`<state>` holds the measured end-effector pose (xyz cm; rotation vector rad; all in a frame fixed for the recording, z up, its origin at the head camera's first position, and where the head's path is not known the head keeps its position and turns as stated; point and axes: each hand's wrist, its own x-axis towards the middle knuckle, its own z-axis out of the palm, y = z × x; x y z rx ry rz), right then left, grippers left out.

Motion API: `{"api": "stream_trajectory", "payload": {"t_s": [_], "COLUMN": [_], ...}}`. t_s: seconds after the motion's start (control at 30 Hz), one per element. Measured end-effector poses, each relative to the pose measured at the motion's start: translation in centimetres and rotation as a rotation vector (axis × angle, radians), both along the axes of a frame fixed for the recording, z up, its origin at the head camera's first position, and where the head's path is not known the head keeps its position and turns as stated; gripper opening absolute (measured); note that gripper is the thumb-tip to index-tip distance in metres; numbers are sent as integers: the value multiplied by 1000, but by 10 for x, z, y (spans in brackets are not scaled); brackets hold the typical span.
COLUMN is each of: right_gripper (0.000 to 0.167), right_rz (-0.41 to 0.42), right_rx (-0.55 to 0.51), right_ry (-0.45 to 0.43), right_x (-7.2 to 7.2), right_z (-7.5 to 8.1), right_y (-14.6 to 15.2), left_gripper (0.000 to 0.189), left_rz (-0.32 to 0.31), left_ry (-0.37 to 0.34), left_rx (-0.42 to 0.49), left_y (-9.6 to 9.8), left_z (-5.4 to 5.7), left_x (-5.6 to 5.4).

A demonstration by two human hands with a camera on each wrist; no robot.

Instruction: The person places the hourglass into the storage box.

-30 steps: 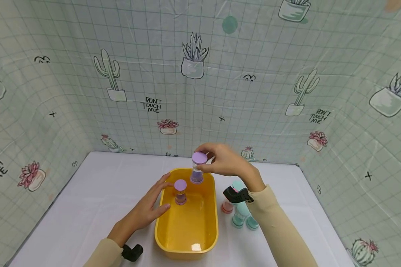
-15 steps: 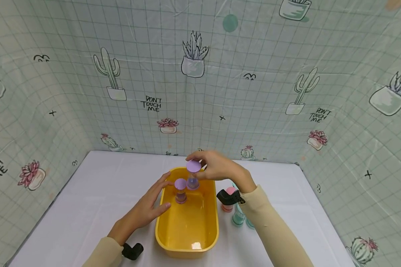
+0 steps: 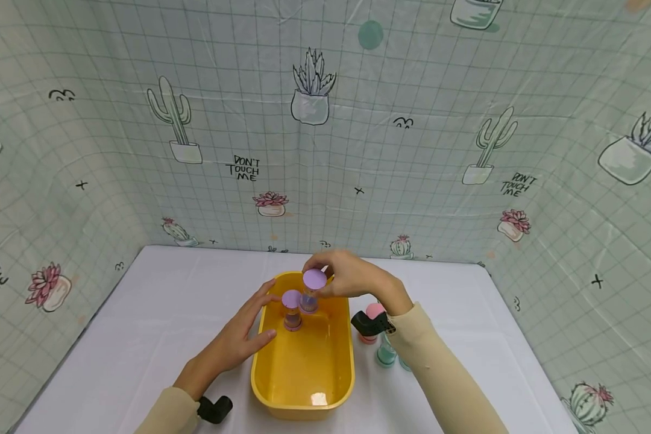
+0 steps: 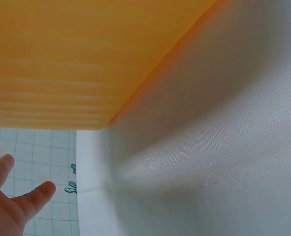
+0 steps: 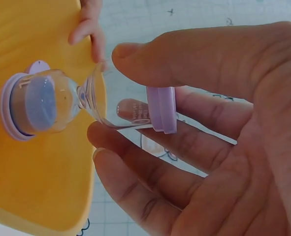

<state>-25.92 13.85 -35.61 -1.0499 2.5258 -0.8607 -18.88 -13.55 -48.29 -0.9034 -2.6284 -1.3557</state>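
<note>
1. Two purple-capped hourglasses at the far end of the yellow bin (image 3: 304, 374); clock faces below are centred on the bin, 12 = far end.
2. Held hourglass (image 3: 313, 283): about 12 o'clock, inside the bin outline, tilted a little, cap up; sand in its lower bulb. Can't tell if its base meets the bin floor.
3. Right hand (image 3: 349, 274): grip clamped on that hourglass near its upper cap, thumb one side, fingers the other; arm comes in from 4 o'clock.
4. Standing hourglass (image 3: 292, 313): 11 o'clock, upright in the bin, just beside the held one; can't tell if they touch.
5. Left hand (image 3: 241, 337): grip apart, fingers spread at the bin's 10 o'clock wall, near the standing hourglass; contact unclear.
6. Pink hourglass (image 3: 376, 310) and green hourglass (image 3: 386, 355): outside the bin, near 3 o'clock, on the white worktop (image 3: 195, 283), partly hidden by the right wrist strap (image 3: 369, 324) and sleeve (image 3: 445, 367).
7. Cactus-print cloth (image 3: 325, 157) rises beyond 12 o'clock.
</note>
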Motion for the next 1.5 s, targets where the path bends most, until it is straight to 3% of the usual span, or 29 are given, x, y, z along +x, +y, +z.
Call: {"api": "stream_trajectory", "payload": {"t_s": [0.73,1.2,1.5], "right_gripper": [37,33,31], "right_rz": [-2,-14,-42], "right_rx": [30,213,329], "right_ry": [-87,-143,-108], "right_x": [9,4,-1], "right_z": [2,-25,-32], "right_y": [-1,-20,-25], "left_gripper": [53,54,53], "left_rz": [2,16,5], "left_ry": [3,-7,0], "left_rx": [-3,3,7], "left_y": [1,0,1], "left_z": [-1,0,1], "left_x": [1,3,1]}}
